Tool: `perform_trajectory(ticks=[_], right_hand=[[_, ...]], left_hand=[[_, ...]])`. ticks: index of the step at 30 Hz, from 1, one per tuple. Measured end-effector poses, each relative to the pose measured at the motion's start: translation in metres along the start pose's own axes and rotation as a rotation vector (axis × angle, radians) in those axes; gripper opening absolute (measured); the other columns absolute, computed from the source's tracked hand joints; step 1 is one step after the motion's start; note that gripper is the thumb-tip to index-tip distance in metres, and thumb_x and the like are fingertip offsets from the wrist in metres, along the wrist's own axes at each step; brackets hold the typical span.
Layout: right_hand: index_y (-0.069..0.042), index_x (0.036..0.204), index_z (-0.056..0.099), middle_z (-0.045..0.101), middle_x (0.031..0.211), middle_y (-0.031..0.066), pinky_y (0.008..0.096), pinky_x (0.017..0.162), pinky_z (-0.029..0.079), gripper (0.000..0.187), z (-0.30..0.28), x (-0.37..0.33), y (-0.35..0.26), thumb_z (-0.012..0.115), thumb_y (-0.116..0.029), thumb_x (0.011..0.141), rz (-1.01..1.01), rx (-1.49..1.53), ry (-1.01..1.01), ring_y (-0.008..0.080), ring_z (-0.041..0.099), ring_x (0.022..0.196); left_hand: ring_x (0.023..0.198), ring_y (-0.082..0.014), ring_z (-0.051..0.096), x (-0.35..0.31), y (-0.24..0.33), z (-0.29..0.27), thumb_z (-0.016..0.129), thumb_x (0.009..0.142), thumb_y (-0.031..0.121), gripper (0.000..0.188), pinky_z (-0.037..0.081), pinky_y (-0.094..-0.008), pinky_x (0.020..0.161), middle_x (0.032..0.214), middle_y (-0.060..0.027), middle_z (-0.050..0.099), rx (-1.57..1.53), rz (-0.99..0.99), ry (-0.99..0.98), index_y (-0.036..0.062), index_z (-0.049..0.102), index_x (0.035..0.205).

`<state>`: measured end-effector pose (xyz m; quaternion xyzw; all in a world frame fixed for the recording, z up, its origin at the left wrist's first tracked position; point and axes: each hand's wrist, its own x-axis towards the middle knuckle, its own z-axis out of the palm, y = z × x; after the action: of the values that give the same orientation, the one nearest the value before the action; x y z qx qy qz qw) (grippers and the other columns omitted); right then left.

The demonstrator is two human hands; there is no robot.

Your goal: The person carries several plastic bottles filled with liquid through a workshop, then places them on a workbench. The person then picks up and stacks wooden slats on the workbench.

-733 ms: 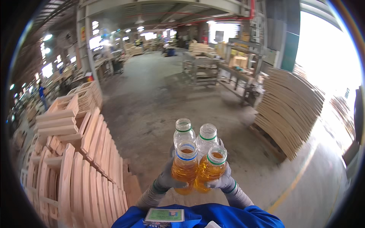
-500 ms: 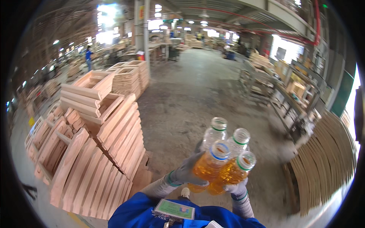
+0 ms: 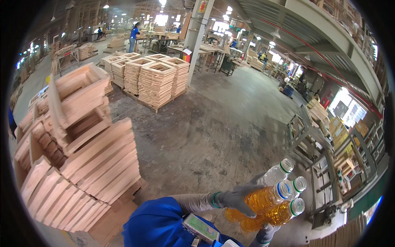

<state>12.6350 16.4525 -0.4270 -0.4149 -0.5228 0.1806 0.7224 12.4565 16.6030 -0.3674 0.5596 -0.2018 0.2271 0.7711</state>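
Observation:
A cluster of several clear plastic bottles sits between my two gloved hands at the lower right. The nearer ones hold amber liquid: one bottle with a blue neck ring [image 3: 263, 199] and one bottle with a green neck ring [image 3: 276, 215]. Behind them, a bottle that looks colourless [image 3: 275, 175] leans the same way. All the mouths show uncapped. My left hand [image 3: 238, 199], in a grey glove, is wrapped round the cluster from the left. From below, my right hand [image 3: 268, 232] grips it, partly hidden by the bottles.
Wooden frames are piled high in a stack [image 3: 103, 160] close on my left. Farther off, palletised frames [image 3: 156, 80] stand beside a steel column [image 3: 195, 45]. Metal racks [image 3: 308, 136] line the right side. A person in blue [image 3: 133, 37] stands at the far left. Concrete floor [image 3: 205, 123] lies ahead.
My view has turned and tilted. The bottles and both hands now appear lower and farther right, with the bottles leaning right. Both hands still grip them.

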Motion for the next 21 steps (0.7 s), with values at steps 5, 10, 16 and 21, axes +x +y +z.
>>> perform_trajectory(ticks=[5,10,16,21], right_hand=[[-0.002,0.137,0.029,0.047,0.128,0.0118,0.0409,0.094,0.043,0.105,-0.022,0.157,0.130,0.084,-0.046,0.059,0.036,0.082,-0.107,0.0258,0.050,0.113],[0.000,0.135,0.031,0.046,0.129,0.0114,0.0408,0.096,0.042,0.102,0.010,0.323,0.237,0.087,-0.037,0.059,0.067,0.280,-0.223,0.0228,0.048,0.115],[0.001,0.132,0.036,0.051,0.123,0.0121,0.0394,0.094,0.044,0.098,0.065,0.489,0.368,0.087,-0.037,0.059,0.065,0.394,-0.386,0.0221,0.052,0.110],[0.001,0.132,0.037,0.050,0.124,0.0122,0.0402,0.093,0.045,0.096,0.087,0.639,0.492,0.087,-0.037,0.059,-0.081,0.317,-0.405,0.0230,0.052,0.110]], left_hand=[[0.119,-0.0219,0.047,0.087,-0.012,-0.156,0.078,0.068,0.010,0.084,0.041,-0.0361,0.098,0.130,-0.0114,0.048,0.038,0.039,0.091,0.0005,0.032,0.137],[0.112,-0.0193,0.053,0.147,0.012,-0.300,0.081,0.065,0.010,0.074,0.043,-0.0336,0.096,0.122,-0.0100,0.055,0.237,0.023,0.318,0.0019,0.043,0.128],[0.105,-0.0169,0.055,0.198,0.051,-0.461,0.076,0.069,0.010,0.067,0.045,-0.0320,0.091,0.115,-0.0078,0.058,0.588,0.128,0.467,0.0029,0.044,0.127],[0.101,-0.0160,0.057,0.257,0.069,-0.638,0.075,0.070,0.009,0.064,0.047,-0.0313,0.088,0.114,-0.0074,0.058,0.577,0.065,0.437,0.0041,0.045,0.127]])
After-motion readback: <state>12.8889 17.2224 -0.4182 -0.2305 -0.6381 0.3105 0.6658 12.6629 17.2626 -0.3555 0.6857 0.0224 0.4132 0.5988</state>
